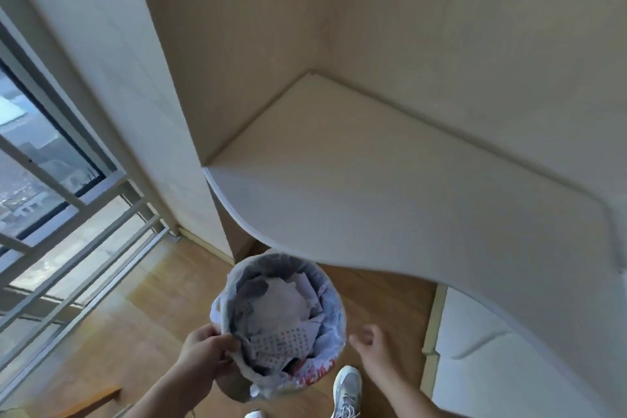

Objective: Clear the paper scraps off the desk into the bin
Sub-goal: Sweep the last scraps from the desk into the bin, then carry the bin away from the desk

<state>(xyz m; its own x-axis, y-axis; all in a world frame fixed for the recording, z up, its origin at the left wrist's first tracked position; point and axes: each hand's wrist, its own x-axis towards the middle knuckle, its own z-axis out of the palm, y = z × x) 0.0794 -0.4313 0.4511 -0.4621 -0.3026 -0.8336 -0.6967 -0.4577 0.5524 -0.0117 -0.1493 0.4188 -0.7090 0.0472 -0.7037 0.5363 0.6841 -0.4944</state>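
Scraps fill bin; left hand grips rim, right hand beside.

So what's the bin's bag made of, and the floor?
The bag lining the bin looks like thin plastic: crinkled, slightly see-through, with red print. The floor looks like wood or wood-look laminate: tan planks with a faint sheen. I can't tell which.

Soft daylight enters from the window at left; edges bend, slight blur throughout.
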